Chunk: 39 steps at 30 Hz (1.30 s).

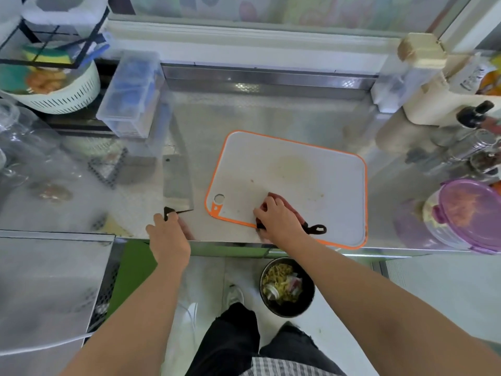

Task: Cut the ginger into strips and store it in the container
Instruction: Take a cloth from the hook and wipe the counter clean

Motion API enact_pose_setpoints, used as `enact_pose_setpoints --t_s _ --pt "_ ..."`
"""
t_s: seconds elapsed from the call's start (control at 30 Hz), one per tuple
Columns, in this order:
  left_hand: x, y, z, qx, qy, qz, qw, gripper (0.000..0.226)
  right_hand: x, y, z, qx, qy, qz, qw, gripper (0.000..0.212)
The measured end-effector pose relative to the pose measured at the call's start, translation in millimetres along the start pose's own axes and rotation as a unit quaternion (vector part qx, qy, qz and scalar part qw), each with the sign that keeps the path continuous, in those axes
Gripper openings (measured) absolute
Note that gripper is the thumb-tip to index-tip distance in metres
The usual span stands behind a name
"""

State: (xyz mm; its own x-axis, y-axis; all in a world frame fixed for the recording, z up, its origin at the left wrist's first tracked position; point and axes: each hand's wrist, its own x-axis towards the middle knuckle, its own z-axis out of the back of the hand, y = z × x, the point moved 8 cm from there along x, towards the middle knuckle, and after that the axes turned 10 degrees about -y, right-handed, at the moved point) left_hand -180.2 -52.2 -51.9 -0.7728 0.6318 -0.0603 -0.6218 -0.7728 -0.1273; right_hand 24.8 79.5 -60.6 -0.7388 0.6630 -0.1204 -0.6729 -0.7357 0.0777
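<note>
Steel desk [271,112] is topped by an orange-rimmed cutting board [311,169], where something reddish, maybe not ginger, is clenched under the right hand [279,221], while the cleaver [177,183] handle is gripped by the left hand [169,237].

One head-worn wide-angle view looks steeply down from close above the steel counter [271,118], its edges bowed, probably by lens distortion.

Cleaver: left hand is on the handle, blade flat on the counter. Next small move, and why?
Probably lift the cleaver and carry it right, over the cutting board. The left hand grips its handle while it lies off the board; the right hand covers a reddish, black-handled item at the board's near edge. No ginger is visible.
</note>
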Motion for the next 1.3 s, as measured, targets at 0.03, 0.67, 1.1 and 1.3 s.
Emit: enact_pose_setpoints --t_s 0.03,0.67,1.1,1.3 --pt "3 0 0 -0.008 0.000 -0.001 1.000 0.037 -2 -1 -1 0.001 -0.002 0.002 1.000 0.042" --pt "5 -103 -23 -0.083 0.060 -0.105 0.989 0.031 -18 -50 10 0.151 -0.010 -0.136 0.979 0.061" --pt "-93 -88 -15 0.002 0.021 -0.032 0.999 0.031 -60 -101 26 0.409 -0.076 -0.200 0.887 0.049" --pt "-96 -122 -29 0.012 0.061 -0.182 0.981 0.056 -87 -130 16 0.120 -0.083 -0.283 0.948 0.060"
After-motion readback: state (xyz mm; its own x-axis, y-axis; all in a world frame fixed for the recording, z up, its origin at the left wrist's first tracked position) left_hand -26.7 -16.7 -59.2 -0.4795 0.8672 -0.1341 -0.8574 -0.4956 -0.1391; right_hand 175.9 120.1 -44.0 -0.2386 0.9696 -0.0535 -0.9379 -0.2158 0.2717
